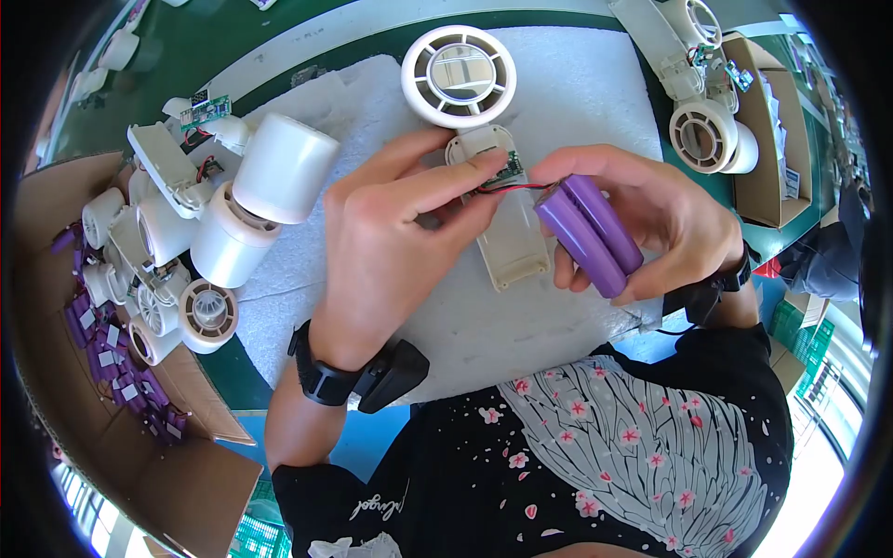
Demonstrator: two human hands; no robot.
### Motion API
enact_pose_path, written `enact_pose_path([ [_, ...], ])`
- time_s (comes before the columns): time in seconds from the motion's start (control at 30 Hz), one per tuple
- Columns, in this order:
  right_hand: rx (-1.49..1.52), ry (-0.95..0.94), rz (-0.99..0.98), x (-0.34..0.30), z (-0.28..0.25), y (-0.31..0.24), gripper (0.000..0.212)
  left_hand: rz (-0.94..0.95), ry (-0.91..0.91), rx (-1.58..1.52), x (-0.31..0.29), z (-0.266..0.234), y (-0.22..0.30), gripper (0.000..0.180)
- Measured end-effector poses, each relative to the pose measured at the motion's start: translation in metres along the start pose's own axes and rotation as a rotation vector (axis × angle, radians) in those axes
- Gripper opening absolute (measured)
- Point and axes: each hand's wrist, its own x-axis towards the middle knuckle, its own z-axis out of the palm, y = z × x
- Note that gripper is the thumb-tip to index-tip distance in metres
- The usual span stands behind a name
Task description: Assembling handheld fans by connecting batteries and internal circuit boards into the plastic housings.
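Note:
On the padded mat, a white handheld fan [459,76] lies with its round grille away from me and its handle opened. A small green circuit board [508,167] sits at the top of the handle shell [513,244]. My left hand [395,219] is closed at this board, index finger and thumb pinching around it near the wires. Red and black wires [516,188] run from there to a purple two-cell battery pack [588,234]. My right hand [665,209] grips the pack, tilted, just right of the handle. The fingertips partly hide the wire ends.
Several white fan bodies [284,167] are piled on the left. Beyond them, a cardboard box [149,484] holds purple battery packs [121,372]. More fan parts [702,135] lie at the back right beside another cardboard box [763,177]. A pale foam mat [595,84] covers the green table.

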Motion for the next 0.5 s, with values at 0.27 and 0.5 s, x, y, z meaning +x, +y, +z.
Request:
enact_pose_path([
  [0.27, -0.617, 0.087, -0.215, 0.002, -0.009, -0.003, 0.087, 0.079, 0.006, 0.049, 0.0, -0.001, 0.001, 0.031],
  [0.5, -0.964, 0.179, -0.311, 0.01, 0.011, 0.006, 0.076, 0.077, -0.065, 0.065, 0.0, -0.005, -0.001, 0.034],
])
